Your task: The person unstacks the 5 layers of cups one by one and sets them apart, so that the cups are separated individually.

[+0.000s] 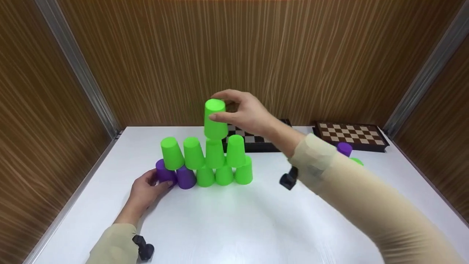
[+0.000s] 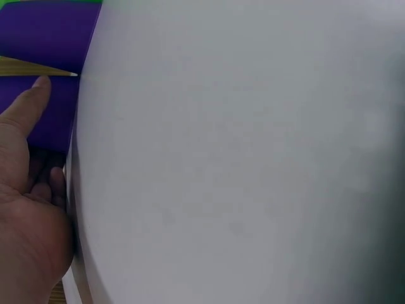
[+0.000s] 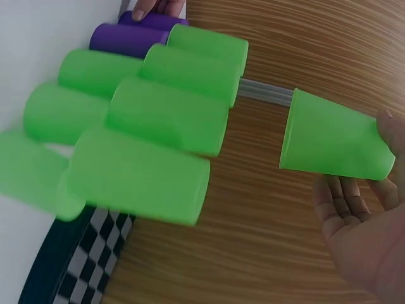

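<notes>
Upside-down cups stand in two rows, the lower one with two purple cups at its left end and three green cups [image 1: 243, 170] beside them. Several green cups [image 1: 235, 150] form the upper row. My left hand [image 1: 144, 190] holds the leftmost purple cup [image 1: 165, 176] low down, thumb at the front and fingers round its far side. Above the upper row, my right hand [image 1: 251, 112] grips another inverted green cup [image 1: 215, 126] between thumb and fingers. In the right wrist view this green cup [image 3: 338, 136] hangs apart from the row, a gap showing below its rim.
A black-edged checkered board [image 1: 256, 147] lies right behind the stack. Farther right is a brown and cream chessboard [image 1: 350, 134], with a purple cup [image 1: 344, 148] and a green cup [image 1: 357, 161] before it, partly behind my right sleeve. Wood-grain panels [image 1: 176, 62] enclose the white table [image 1: 234, 227].
</notes>
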`<state>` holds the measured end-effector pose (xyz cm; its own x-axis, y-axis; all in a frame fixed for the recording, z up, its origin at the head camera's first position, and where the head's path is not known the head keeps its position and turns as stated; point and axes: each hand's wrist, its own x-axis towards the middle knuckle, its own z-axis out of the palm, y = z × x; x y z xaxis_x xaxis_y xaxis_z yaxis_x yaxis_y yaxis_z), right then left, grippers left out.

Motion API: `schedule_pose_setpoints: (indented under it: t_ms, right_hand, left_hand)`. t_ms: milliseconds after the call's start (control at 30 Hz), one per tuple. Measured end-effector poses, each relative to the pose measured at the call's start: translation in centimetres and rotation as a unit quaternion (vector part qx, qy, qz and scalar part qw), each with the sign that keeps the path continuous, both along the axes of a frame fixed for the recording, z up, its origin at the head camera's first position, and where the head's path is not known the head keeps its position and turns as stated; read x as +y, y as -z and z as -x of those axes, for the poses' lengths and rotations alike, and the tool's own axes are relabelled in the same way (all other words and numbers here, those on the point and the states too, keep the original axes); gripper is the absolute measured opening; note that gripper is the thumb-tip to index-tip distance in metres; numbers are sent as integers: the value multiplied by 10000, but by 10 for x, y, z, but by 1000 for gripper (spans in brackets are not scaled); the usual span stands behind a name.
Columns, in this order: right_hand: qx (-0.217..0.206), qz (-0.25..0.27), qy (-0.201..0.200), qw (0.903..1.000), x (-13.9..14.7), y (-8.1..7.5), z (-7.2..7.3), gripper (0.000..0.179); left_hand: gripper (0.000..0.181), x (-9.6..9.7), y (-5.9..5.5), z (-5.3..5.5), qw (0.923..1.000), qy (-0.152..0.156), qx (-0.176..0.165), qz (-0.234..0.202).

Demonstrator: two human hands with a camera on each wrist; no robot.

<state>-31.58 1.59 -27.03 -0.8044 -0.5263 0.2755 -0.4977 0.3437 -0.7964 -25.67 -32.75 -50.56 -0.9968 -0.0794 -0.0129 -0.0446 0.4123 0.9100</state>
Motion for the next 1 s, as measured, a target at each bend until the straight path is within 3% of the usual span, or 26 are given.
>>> schedule_pose_setpoints:
  t_ms: [233, 400, 700, 1000]
  right_hand:
    - [10, -391, 209, 9990, 51, -9, -11, 54]
    - [91, -769, 374, 9963, 91, -5, -18, 55]
    - [-99, -1473, 540, 9876, 157, 12, -26, 54]
    - [-337, -1989, 609, 9776, 202, 43, -37, 53]
  left_hand:
    - [82, -12, -1, -1, 9999, -57, -88, -44]
    - [82, -14, 1, -3, 9997, -118, -169, -124]
    - [84, -19, 4, -3, 9996, -181, -178, -141]
    - [84, -19, 7, -6, 9994, -209, -191, -201]
